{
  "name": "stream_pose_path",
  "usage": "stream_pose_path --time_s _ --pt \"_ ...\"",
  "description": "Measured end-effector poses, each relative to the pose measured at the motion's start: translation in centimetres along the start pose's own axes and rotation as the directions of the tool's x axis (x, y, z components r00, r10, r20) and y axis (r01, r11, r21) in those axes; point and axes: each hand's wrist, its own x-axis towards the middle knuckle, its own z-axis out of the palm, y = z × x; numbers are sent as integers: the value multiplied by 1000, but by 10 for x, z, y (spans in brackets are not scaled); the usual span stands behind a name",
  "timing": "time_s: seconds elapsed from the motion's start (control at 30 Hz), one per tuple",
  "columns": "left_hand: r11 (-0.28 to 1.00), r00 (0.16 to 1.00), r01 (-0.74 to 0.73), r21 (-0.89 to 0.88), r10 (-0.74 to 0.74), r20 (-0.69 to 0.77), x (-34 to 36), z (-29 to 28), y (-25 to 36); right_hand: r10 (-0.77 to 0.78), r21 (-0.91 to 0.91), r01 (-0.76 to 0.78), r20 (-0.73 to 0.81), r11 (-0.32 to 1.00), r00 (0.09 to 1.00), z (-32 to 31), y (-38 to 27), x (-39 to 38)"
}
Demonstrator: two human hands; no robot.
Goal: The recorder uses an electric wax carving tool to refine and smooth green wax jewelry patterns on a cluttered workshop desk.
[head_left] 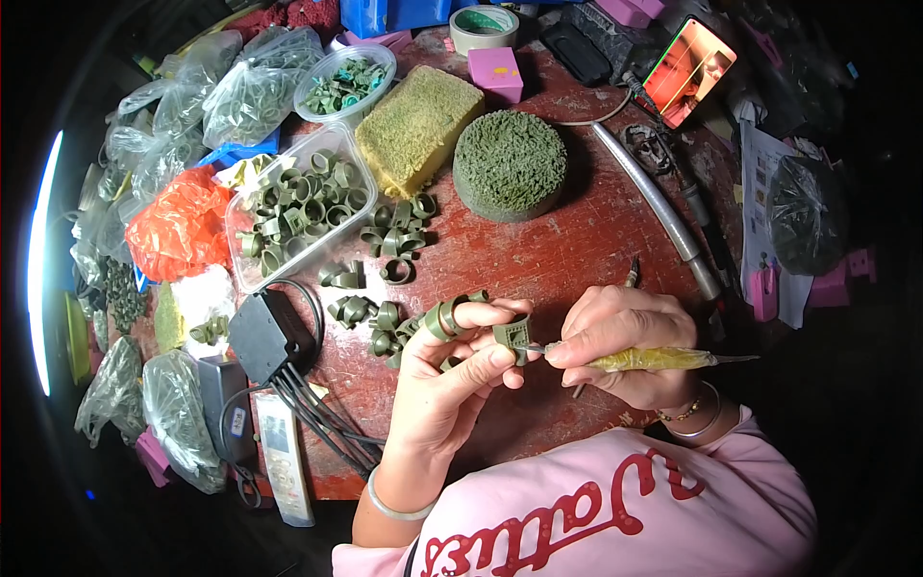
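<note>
My left hand [447,380] pinches a small olive-green ring piece [511,333] with a pitted square face, and more green rings [444,315] are looped over one of its fingers. My right hand [630,337] grips a thin pointed tool [663,359] with a yellow wrapped handle, its tip at the ring piece. Loose green rings [385,317] lie just behind my left hand, and a clear plastic tub [234,231] holds several more.
A round green block [510,163], a yellow sponge [413,130], a metal rod [654,212] and a propped phone [687,72] sit farther back. A black box with cables [264,337], bagged pieces [178,413] and an orange bag [178,221] crowd the left.
</note>
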Motion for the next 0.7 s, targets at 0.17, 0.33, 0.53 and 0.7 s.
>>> stream_pose_path --time_s 0.17,0.33,0.53,0.7 --pt "1000 1000 6 2 -6 -11 -1 0 0 0 14 0 2 1000 1000 1 0 0" --pt "1000 1000 6 8 -6 -17 -1 0 0 1 24 -1 -5 1000 1000 1 1 0" --pt "1000 1000 6 22 -5 -26 -2 0 -1 3 32 -3 -3 999 1000 3 1 -1" --pt "1000 1000 -1 -5 1 -5 -1 2 -1 -12 34 13 -15 999 1000 -1 -1 0"
